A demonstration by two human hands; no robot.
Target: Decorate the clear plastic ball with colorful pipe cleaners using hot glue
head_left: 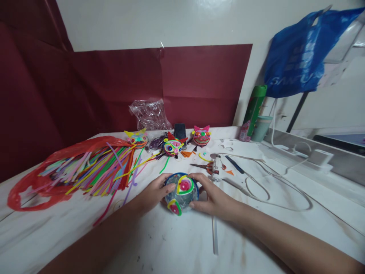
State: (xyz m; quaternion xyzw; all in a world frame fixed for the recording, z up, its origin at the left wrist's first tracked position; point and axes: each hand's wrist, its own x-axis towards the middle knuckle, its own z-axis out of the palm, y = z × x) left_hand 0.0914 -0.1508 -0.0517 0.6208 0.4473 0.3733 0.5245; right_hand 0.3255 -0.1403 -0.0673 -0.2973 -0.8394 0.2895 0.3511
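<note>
Our left hand and right hand grip a grey ball, lower middle of the frame.
In the head view, our fingers curl around it; squeezing hard might pop off its pink eyes. At left, colourful sticks spill from a red bag; at right, we can't see inside the green cup.

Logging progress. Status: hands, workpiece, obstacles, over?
Left hand and right hand grip rounded grey object with blue rim. Pink, yellow, green trim on it. Nearby: slim whitish stick by right hand, white corded glue gun beyond.
</note>
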